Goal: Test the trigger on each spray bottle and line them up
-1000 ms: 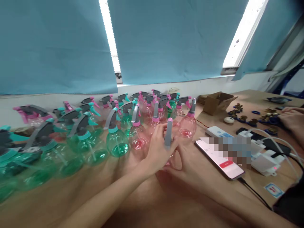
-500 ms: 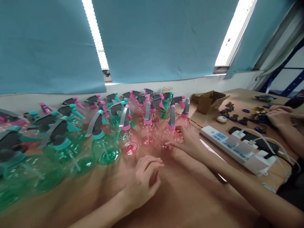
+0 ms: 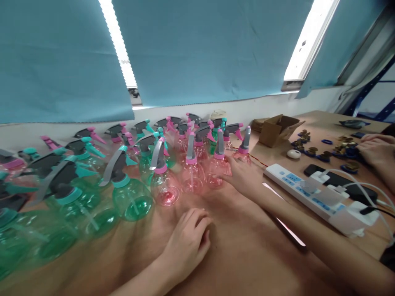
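Near the middle of the wooden table my left hand (image 3: 189, 238) rests palm down, its fingers loosely bent and apart, with nothing in it. My right hand (image 3: 247, 176) reaches forward to a pink spray bottle (image 3: 217, 169), thumb across its front and fingers at its right side. Another pink spray bottle (image 3: 191, 176) stands just left of that one. A third pink bottle (image 3: 166, 187) is farther left and holds a little liquid. Beyond it stands a green spray bottle (image 3: 132, 199). At the right end, partly behind my right hand, is a pink bottle with a grey trigger (image 3: 246, 142).
Several more green and pink spray bottles crowd the left and back. A white power strip (image 3: 305, 197) with plugged chargers lies right of my forearm. Behind it are a cardboard box (image 3: 275, 133), a white oval object (image 3: 293, 154) and gold-and-blue pieces. Another person's hand (image 3: 377, 150) is far right.
The pink bottle at my right hand has moved slightly back and left, closer to its neighbour. My left hand has settled lower onto the table. The view has shifted a little.
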`<state>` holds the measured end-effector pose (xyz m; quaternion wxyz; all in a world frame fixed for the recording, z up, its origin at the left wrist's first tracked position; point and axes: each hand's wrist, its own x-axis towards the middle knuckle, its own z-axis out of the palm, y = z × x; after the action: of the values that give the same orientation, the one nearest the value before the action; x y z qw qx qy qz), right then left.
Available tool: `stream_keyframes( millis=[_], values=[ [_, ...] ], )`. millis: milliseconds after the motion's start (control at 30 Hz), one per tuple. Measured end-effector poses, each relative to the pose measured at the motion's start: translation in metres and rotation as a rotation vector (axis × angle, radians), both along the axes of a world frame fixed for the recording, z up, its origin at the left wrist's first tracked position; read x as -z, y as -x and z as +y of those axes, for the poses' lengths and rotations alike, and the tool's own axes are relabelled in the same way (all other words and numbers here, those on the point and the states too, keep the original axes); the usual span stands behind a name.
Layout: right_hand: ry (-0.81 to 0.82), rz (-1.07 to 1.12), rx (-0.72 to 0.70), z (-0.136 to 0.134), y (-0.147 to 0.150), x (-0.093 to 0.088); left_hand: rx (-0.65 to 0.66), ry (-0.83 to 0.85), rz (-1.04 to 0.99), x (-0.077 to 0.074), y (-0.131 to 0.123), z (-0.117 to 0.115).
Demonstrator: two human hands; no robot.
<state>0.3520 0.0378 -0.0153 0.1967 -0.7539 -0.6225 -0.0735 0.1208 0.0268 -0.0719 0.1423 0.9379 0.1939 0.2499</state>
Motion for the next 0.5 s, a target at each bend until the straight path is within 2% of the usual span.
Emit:
stream_keyframes(
  millis=[200,367,500],
  values=[
    [-0.025,0.04,0.005,0.0,0.001,0.005,-0.016,0.043,0.011,-0.002,0.0,0.001],
    [-0.213,0.15,-0.08,-0.037,-0.013,0.007,-0.021,0.063,0.003,-0.003,0.0,0.002],
    [-0.277,0.216,0.034,-0.06,-0.045,0.007,-0.023,0.046,-0.007,-0.001,0.0,0.002]
  ],
)
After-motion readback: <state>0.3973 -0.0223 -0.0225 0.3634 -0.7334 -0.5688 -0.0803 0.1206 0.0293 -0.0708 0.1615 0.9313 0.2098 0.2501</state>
